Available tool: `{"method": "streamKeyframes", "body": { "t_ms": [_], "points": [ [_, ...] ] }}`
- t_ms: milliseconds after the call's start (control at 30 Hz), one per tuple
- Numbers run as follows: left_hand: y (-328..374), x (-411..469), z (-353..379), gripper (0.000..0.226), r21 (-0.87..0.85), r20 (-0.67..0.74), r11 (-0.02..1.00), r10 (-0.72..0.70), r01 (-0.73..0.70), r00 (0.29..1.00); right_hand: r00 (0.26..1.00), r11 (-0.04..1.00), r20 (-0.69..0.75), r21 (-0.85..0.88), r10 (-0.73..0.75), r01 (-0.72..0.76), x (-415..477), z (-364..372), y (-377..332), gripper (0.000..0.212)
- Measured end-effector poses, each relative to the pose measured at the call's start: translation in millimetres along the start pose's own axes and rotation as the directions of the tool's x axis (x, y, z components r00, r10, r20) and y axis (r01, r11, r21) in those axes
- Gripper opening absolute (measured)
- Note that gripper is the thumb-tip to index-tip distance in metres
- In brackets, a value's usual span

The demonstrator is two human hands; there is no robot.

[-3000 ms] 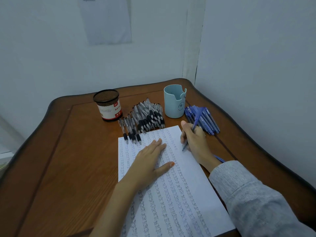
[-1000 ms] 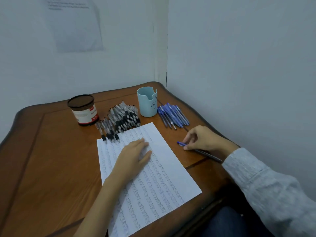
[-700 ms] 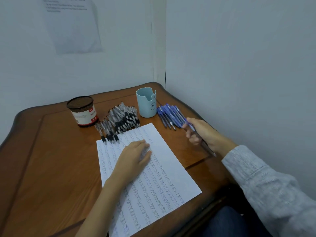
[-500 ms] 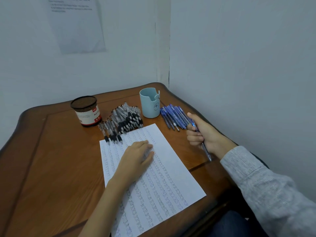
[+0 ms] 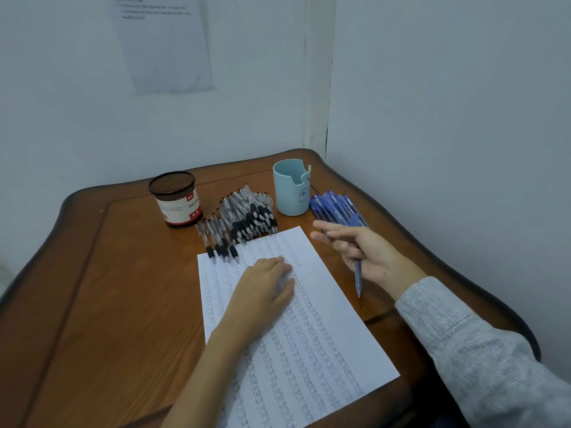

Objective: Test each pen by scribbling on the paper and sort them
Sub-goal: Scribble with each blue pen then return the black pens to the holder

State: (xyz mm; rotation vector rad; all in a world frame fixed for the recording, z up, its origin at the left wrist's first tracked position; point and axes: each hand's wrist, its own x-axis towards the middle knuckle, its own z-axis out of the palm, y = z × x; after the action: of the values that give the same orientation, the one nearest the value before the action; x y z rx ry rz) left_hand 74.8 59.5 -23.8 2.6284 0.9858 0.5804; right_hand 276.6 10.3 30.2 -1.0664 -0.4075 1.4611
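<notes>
A white sheet of paper [image 5: 312, 322] covered in rows of scribbles lies on the wooden table [image 5: 102, 298]. My left hand [image 5: 262, 291] rests flat on its upper part. My right hand [image 5: 361, 251] hovers to the right of the sheet and holds a blue pen [image 5: 358, 276], tip pointing down toward me, while the index and middle fingers stretch out. A pile of black pens [image 5: 244, 220] lies above the paper. A row of blue pens [image 5: 333, 206] lies beside the cup, just beyond my right hand.
A light blue cup [image 5: 292, 188] stands between the two pen piles. A brown mesh pen holder [image 5: 176, 197] with a red-and-white label stands at the back left. Walls meet in a corner right behind the table. A printed sheet [image 5: 163, 41] hangs on the wall.
My right hand picked a blue pen up from the table's right side, lifted it near the blue pile and turned it in the fingers. The left hand stayed on the paper.
</notes>
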Motion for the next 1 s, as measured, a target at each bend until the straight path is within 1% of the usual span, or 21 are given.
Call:
{"method": "streamKeyframes", "body": {
  "t_ms": [33,100,167,233,267,333,400,467,500,600,700,833,867,900,1000],
  "points": [
    [0,0,0,0.038,0.005,0.001,1.000,-0.001,0.001,1.000,1.000,1.000,0.015,0.027,0.008,-0.009,3,1,1,0.030],
    [-1,0,0,0.038,0.012,0.000,1.000,-0.008,0.008,1.000,0.997,0.998,0.066,0.049,0.034,-0.037,8,0,4,0.043],
    [-2,1,0,0.039,0.030,0.003,0.999,-0.020,0.020,1.000,0.996,0.997,0.079,-0.068,0.041,-0.036,12,0,6,0.057],
    [-3,1,0,0.041,0.049,0.012,0.998,-0.032,0.032,0.999,0.999,0.988,0.027,-0.157,0.019,-0.014,16,3,9,0.063],
    [-4,1,-1,0.042,0.055,0.019,0.998,-0.036,0.035,0.999,1.000,0.987,-0.013,-0.163,-0.009,0.007,18,6,11,0.061],
    [-5,1,-1,0.047,0.066,0.039,0.997,-0.042,0.040,0.998,0.992,0.978,-0.070,-0.191,-0.102,0.087,23,9,15,0.046],
    [-6,1,-1,0.054,0.086,0.057,0.996,-0.044,0.039,0.997,0.973,0.931,-0.091,-0.323,-0.211,0.171,28,11,18,0.030],
    [-7,2,-1,0.058,0.088,0.070,0.995,-0.048,0.042,0.996,0.945,0.844,-0.093,-0.483,-0.313,0.232,33,12,22,0.030],
    [-7,2,-1,0.059,0.083,0.071,0.996,-0.049,0.043,0.996,0.934,0.808,-0.083,-0.533,-0.348,0.253,36,14,24,0.032],
    [-6,2,-1,0.057,0.080,0.069,0.996,-0.050,0.045,0.996,0.909,0.714,-0.001,-0.619,-0.417,0.327,41,17,30,0.031],
    [-5,1,0,0.056,0.070,0.061,0.996,-0.060,0.056,0.996,0.863,0.586,0.037,-0.720,-0.504,0.372,44,15,37,0.033],
    [-5,2,1,0.055,0.061,0.057,0.996,-0.066,0.063,0.996,0.756,0.431,0.063,-0.790,-0.651,0.437,46,11,45,0.031],
    [-6,2,1,0.055,0.062,0.057,0.996,-0.065,0.061,0.996,0.745,0.415,0.065,-0.796,-0.664,0.440,47,10,46,0.029],
    [-6,2,2,0.055,0.064,0.056,0.996,-0.063,0.060,0.996,0.750,0.420,0.062,-0.797,-0.658,0.434,48,8,46,0.027],
    [-5,1,2,0.055,0.060,0.054,0.996,-0.064,0.061,0.997,0.794,0.443,0.082,-0.794,-0.602,0.417,49,5,46,0.021]
  ]
}}
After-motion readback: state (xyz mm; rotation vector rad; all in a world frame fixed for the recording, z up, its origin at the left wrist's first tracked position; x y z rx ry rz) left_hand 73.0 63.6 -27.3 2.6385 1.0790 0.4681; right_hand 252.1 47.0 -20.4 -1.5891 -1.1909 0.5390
